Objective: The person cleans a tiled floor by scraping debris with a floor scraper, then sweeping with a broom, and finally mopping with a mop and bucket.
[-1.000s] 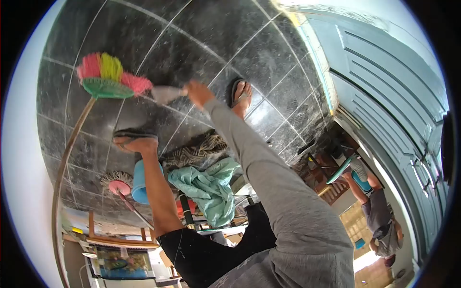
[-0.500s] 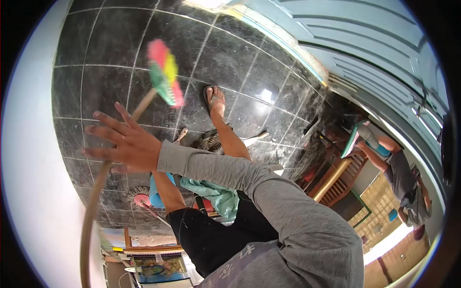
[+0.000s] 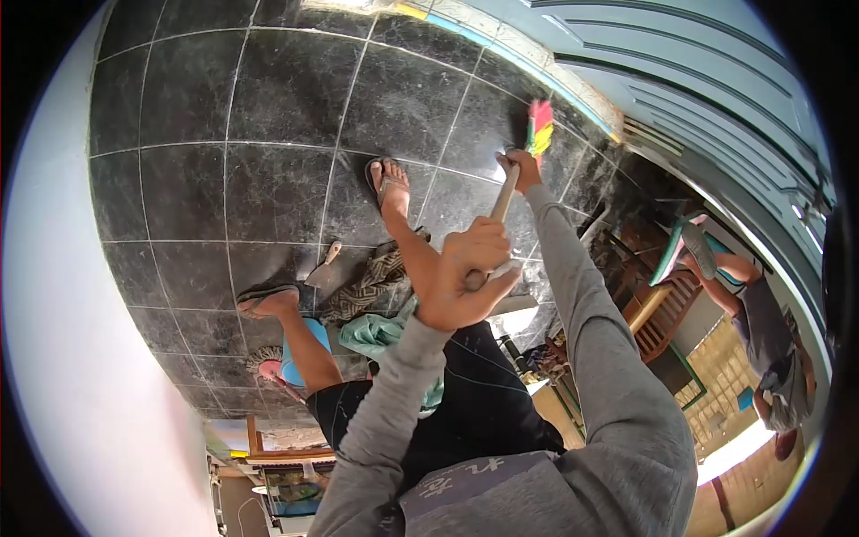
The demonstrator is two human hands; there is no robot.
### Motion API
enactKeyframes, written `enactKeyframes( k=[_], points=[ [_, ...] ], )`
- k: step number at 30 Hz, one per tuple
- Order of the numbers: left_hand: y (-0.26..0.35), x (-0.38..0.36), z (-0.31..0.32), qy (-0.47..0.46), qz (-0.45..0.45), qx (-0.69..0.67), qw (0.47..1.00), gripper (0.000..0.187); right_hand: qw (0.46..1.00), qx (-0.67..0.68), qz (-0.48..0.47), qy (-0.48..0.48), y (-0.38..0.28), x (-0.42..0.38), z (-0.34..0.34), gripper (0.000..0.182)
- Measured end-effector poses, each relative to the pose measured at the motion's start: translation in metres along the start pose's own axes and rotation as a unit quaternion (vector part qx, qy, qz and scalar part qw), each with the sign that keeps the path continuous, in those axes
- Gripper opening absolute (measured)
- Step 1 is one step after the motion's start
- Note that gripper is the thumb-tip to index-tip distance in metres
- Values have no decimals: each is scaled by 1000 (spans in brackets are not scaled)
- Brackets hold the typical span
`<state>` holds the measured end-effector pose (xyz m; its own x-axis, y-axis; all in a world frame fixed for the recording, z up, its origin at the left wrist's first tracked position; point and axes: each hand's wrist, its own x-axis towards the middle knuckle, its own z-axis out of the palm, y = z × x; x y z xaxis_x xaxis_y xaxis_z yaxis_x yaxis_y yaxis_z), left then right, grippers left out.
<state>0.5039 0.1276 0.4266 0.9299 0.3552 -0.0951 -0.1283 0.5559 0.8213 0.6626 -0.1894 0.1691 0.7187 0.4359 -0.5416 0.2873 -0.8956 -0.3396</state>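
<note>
My left hand (image 3: 470, 273) is closed around the upper end of a wooden broom handle, and the round butt of the stick shows between thumb and fingers. Farther down, my right hand (image 3: 523, 170) grips the same handle (image 3: 507, 194) close to the broom head. The broom (image 3: 540, 128) has pink, yellow and green bristles, a little blurred. Its head is over the dark tiled floor (image 3: 286, 89), near the blue and yellow strip below the door.
A scraper-like tool (image 3: 324, 263), a patterned cloth (image 3: 380, 276) and a green cloth (image 3: 369, 333) lie by my feet. Beside my left leg are a blue container (image 3: 309, 349) and a pink mop-like head (image 3: 267, 362). A blue door (image 3: 698, 116), wooden chair (image 3: 669, 309) and another person (image 3: 769, 327) are at right.
The broom has swung from the left to the far right. My right hand, spread open by the handle before, now wraps around it lower down. My left hand has come into view on the handle.
</note>
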Motion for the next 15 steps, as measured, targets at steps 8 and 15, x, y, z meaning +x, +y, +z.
enactKeyframes(
  k=[8,15],
  points=[
    [272,-64,-170,223,43,176,958,29,936,165,-312,0,-417,24,96,15],
    [408,-169,-147,208,179,304,913,32,885,240,-388,-94,-648,-33,93,28]
  ],
)
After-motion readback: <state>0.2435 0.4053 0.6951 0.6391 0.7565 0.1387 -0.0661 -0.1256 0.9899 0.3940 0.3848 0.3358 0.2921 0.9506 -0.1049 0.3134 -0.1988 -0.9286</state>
